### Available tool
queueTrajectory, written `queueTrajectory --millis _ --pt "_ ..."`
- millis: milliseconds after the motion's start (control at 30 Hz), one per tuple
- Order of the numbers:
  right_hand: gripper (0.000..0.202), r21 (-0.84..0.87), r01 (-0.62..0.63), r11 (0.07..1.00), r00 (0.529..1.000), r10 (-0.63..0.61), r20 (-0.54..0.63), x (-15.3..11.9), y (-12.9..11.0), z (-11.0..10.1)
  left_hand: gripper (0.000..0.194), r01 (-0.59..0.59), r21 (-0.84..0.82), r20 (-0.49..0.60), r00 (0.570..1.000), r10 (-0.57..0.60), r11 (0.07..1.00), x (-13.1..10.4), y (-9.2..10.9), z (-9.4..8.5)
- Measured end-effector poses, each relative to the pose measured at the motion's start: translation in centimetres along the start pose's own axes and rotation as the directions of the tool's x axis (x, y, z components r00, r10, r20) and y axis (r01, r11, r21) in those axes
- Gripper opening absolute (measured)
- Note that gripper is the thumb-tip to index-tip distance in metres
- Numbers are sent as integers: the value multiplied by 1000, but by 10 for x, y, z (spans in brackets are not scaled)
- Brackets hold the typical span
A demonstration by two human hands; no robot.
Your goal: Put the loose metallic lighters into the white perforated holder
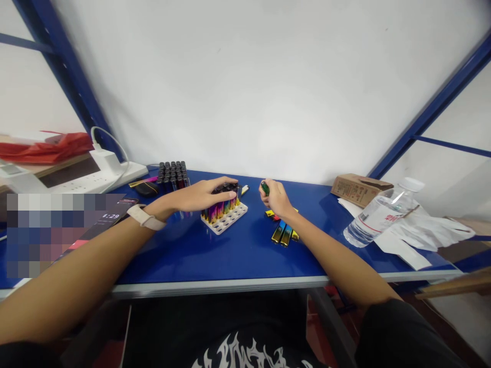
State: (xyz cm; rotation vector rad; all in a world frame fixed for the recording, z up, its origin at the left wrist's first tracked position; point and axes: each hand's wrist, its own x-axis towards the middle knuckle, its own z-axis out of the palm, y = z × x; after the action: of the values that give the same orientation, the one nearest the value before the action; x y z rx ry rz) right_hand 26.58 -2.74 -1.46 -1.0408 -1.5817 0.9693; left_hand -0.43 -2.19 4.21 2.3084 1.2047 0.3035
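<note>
My left hand (197, 197) reaches around the tops of several dark-capped tubes (220, 209) coloured purple, pink and yellow. Its thumb lies along their near side and its fingers on the far side. The tubes stand upright in a white rack (224, 225) with round holes, some of the front holes bare. To the right, my right hand (278, 197) is closed in a fist, raised above the table, around a green shiny tube (265, 188); only its end shows. Below that hand lie loose shiny blue and gold tubes (284, 232), partly hidden by the forearm.
A block of dark-capped tubes (172, 175) stands at the back left beside a black mouse (147, 189), a power strip (126, 174) and a phone (111, 217). On the right are a cardboard box (356, 188), a tilted water bottle (379, 217) and white plastic bags (433, 227).
</note>
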Motion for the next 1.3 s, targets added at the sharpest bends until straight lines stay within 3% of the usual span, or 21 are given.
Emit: queueTrajectory --millis 200,367,500,633,733,967,1300 --pt "57 28 22 999 999 -23 22 1 4 1 96 13 -18 3 1000 -13 1000 1 1 0" --pt "44 -269 128 955 989 -142 -35 -2 6 4 94 -3 -7 -9 1000 3 1000 0 2 0" --pt "42 -374 90 923 992 -116 -48 -8 0 6 95 3 -14 2 1000 -3 1000 0 2 0" --pt "58 -421 149 895 986 -165 -3 -7 2 8 94 -5 -14 -8 1000 5 1000 1 1 1" --pt "71 -473 126 872 990 -141 3 -1 6 11 94 -16 -9 -10 1000 15 1000 1 0 1" --pt "71 -368 -6 930 997 -23 -75 13 6 20 92 -42 1 -15 999 42 999 4 -5 3" --pt "59 -402 13 916 988 -74 -136 17 12 28 88 -63 -18 -16 998 63 998 7 -13 4"
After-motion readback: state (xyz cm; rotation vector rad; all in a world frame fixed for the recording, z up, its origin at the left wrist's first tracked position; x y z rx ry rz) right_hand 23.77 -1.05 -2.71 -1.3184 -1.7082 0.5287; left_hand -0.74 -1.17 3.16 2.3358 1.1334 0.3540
